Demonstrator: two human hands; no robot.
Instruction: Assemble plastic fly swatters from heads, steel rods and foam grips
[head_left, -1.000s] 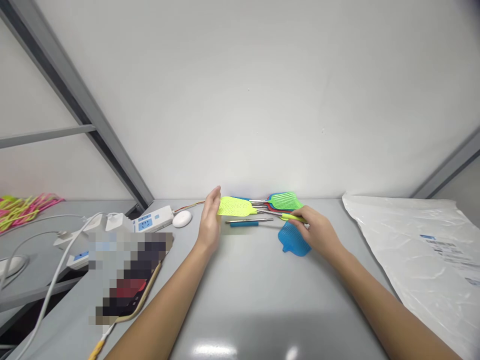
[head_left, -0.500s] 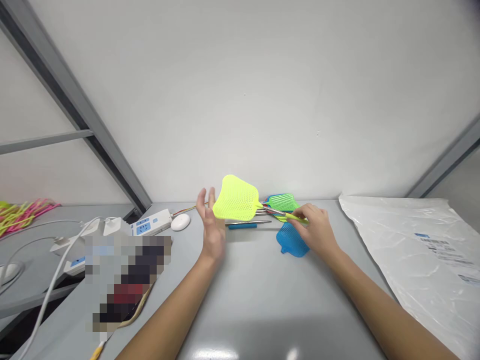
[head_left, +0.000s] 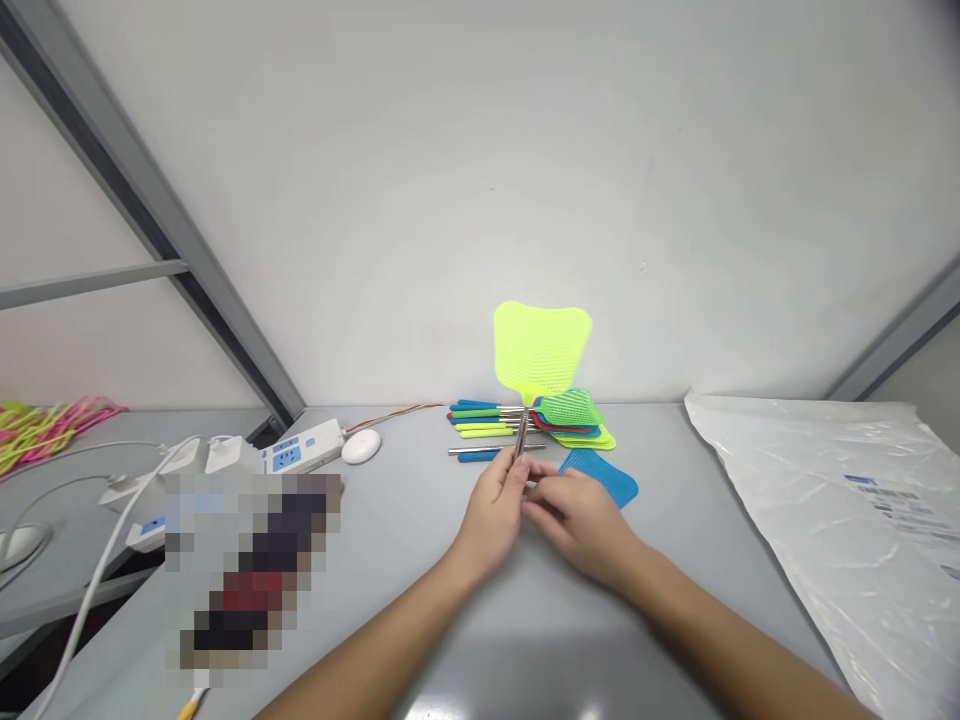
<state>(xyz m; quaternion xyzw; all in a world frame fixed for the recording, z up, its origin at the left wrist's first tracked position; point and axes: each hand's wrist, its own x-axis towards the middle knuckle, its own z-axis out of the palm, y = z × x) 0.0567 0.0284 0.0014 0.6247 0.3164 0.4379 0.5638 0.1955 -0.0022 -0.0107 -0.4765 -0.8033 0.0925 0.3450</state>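
Observation:
A yellow fly swatter [head_left: 541, 347] stands raised in front of me, its mesh head up and its metal rod running down into my hands. My left hand [head_left: 491, 508] is closed around the lower rod. My right hand [head_left: 579, 512] is closed beside it, fingers curled at the grip end, which they hide. Just beyond my right fingers lies a blue swatter head [head_left: 604, 476] on the table. Behind my hands is a pile of fly swatters [head_left: 571, 408] in green, blue, red and yellow, handles to the left. A metal rod and a blue handle [head_left: 480, 456] lie in front of the pile.
On the left are white power strips [head_left: 304, 447], a round white device [head_left: 361, 446], cables and a blurred-out object [head_left: 259, 560]. A white plastic mailing bag [head_left: 817, 500] covers the right side. The wall [head_left: 480, 180] rises behind the grey table [head_left: 420, 640].
The yellow swatter has turned from lying sideways to upright and moved right. My left hand, open before, has closed on its rod. My right hand has come in beside the left.

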